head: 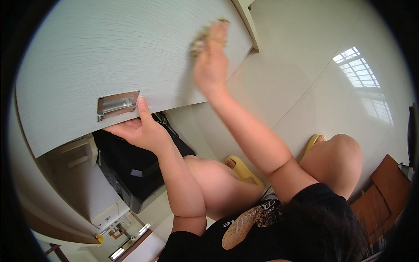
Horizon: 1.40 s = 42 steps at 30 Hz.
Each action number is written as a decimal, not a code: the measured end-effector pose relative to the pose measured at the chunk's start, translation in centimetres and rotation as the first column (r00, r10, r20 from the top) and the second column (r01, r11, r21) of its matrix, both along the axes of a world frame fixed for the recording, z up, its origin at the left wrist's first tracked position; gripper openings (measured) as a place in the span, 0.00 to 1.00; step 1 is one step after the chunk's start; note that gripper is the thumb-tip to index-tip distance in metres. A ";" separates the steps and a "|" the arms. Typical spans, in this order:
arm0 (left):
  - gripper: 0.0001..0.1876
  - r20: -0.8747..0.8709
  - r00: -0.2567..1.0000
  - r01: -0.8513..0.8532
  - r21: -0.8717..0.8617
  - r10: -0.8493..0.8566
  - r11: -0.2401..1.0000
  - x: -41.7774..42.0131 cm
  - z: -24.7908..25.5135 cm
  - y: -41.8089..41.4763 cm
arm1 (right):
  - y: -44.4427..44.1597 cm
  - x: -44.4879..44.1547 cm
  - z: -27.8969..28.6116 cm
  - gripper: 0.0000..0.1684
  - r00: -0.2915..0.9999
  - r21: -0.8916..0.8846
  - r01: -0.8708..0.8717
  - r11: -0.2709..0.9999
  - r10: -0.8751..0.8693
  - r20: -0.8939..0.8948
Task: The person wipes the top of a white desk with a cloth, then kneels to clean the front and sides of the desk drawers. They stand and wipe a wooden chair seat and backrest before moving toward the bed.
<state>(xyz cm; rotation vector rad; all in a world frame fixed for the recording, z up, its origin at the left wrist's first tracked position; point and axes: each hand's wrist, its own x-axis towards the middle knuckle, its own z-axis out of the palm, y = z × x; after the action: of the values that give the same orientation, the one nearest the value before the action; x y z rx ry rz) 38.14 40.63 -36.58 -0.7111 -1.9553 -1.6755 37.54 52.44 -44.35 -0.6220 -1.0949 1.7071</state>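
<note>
A pale wood-grain cabinet door [114, 49] fills the upper left, with a recessed metal handle [118, 105] near its lower edge. My left hand [139, 131] grips that edge, thumb on the front beside the handle and fingers beneath. Farther up and to the right, my right hand [211, 62] presses a crumpled greenish-brown cloth [200, 42] against the door's surface. The hand and cloth are blurred, and the fingers are partly hidden.
A black computer case [131, 170] with cables [165, 122] stands below the door's edge. Glossy floor tiles [281, 82] lie to the right. Both my feet wear yellow slippers [244, 170]. Brown panels [381, 199] stand at the lower right.
</note>
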 end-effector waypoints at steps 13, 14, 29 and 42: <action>0.41 -0.033 0.999 0.002 0.007 -0.002 1.000 -0.4 -0.5 0.4 | -2.4 0.5 -8.7 0.32 0.923 0.172 0.058 0.983 -0.119 0.365; 0.41 -0.047 0.999 0.014 0.012 -0.013 1.000 -0.5 -0.6 0.4 | -2.4 0.5 -9.5 0.33 0.926 0.085 0.042 0.996 -0.071 0.371; 0.43 -0.025 1.000 -0.018 -0.046 0.017 0.999 -0.3 -0.5 -0.7 | -3.8 2.3 -4.6 0.31 0.904 -0.299 -0.222 0.928 0.311 0.293; 0.40 -0.052 0.995 -0.085 -0.044 0.082 0.995 0.1 -0.6 0.4 | -0.5 0.6 -2.6 0.28 0.960 0.398 0.131 0.908 -0.216 0.177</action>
<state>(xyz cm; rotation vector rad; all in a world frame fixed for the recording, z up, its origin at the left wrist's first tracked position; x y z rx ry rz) 38.27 41.04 -37.22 -0.6726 -1.9670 -1.5528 38.16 51.98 -46.91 -0.6429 -1.4379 1.2428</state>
